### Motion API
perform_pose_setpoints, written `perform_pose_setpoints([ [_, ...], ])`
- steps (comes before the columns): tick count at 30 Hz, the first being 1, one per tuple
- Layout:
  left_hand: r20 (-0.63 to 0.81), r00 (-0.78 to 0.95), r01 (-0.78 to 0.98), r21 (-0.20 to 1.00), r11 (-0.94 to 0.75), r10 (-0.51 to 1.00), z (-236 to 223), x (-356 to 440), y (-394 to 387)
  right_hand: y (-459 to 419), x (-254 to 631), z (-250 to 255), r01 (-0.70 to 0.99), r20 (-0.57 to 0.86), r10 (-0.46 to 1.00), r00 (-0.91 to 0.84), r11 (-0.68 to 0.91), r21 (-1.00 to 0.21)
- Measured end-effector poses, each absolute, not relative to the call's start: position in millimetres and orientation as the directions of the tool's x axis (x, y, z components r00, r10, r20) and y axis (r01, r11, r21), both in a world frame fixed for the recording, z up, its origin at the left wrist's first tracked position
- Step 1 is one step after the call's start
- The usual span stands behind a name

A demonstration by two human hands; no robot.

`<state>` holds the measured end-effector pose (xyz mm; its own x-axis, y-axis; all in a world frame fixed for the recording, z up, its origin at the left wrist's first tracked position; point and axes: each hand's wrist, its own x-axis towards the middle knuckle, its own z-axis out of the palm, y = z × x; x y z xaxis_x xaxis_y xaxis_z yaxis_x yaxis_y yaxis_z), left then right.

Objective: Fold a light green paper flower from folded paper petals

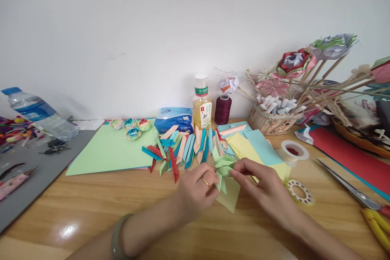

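Observation:
Between my two hands is a bundle of folded light green paper point(224, 163), its pointed ends sticking out. My left hand point(198, 187), with a ring on one finger, is closed round its left side. The fingertips of my right hand point(262, 176) pinch its right edge. Below the bundle a pale yellow-green paper sheet point(230, 197) lies on the table. Just behind my hands spreads a pile of folded paper strips point(183, 148) in red, blue, green and peach. Yellow paper point(243, 146) and light blue paper point(257, 144) lie behind my right hand.
Green sheets point(100, 150) carry several small paper rosettes point(132, 133). A tissue pack point(173, 118), a drink bottle point(202, 103) and a maroon thread spool point(223, 109) stand by the wall. Rightward are a tape roll point(300, 192), scissors point(350, 189) and a basket point(271, 120) with paper flowers.

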<state>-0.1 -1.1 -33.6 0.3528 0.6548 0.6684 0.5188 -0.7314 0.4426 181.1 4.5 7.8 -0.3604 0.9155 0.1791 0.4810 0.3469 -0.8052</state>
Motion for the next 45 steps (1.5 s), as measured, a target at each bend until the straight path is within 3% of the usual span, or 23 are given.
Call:
perform_pose_setpoints([
  [11, 0.753, 0.222, 0.371, 0.523, -0.768, 0.620, -26, 5, 1, 9, 183, 3, 0.467, 0.116, 0.926, -0.360, 0.286, -0.836],
  [23, 0.670, 0.225, 0.234, 0.667, -0.707, 0.707, -25, 2, -2, 9, 182, 7, 0.365, 0.038, 0.928, -0.371, 0.183, -0.913],
  [27, 0.562, 0.209, 0.182, 0.782, -0.596, 0.801, -25, 0, -2, 9, 183, 6, 0.359, 0.032, 0.928, -0.372, 0.176, -0.917],
  [34, 0.227, 0.175, 0.062, 0.968, -0.241, 0.958, -21, -1, -2, 8, 182, 6, 0.375, 0.040, 0.932, -0.359, 0.184, -0.908],
  [38, 0.131, 0.154, -0.058, 0.991, -0.123, 0.979, -21, -2, 3, 9, 186, 4, 0.376, 0.051, 0.948, -0.314, 0.174, -0.910],
  [43, 0.020, 0.238, -0.304, 0.951, 0.055, 0.971, -17, -4, 10, 18, 193, 7, 0.266, 0.144, 0.989, -0.034, 0.148, -0.953],
  [45, -0.003, 0.291, -0.367, 0.923, 0.114, 0.957, -16, -3, 11, 21, 192, 8, 0.252, 0.129, 0.991, -0.029, 0.132, -0.959],
])
